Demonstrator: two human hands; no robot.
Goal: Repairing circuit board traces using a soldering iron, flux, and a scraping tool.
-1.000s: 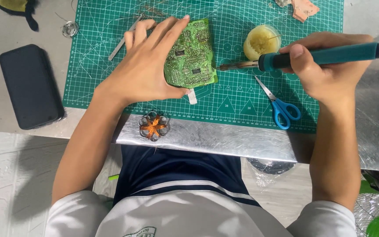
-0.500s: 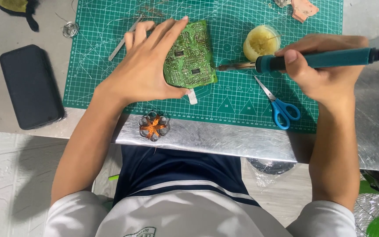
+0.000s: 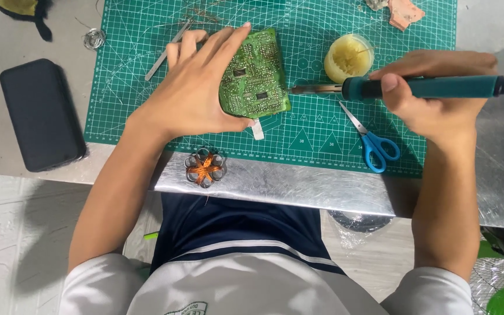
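My left hand lies flat with its fingers spread, pressing down the left side of a green circuit board on the green cutting mat. A white tab sticks out under the board's lower edge. My right hand grips a teal-handled soldering iron held level, its metal tip pointing left and reaching the board's right edge. A small round tub of yellowish paste sits just above the iron's tip.
Blue-handled scissors lie on the mat below the iron. A black case rests at the left off the mat. A copper-wound coil sits at the metal table's front edge. Tweezers and a solder loop lie upper left.
The soldering iron has moved left and slightly up, bringing its tip from the mat to the board's right edge. My left hand stays on the board.
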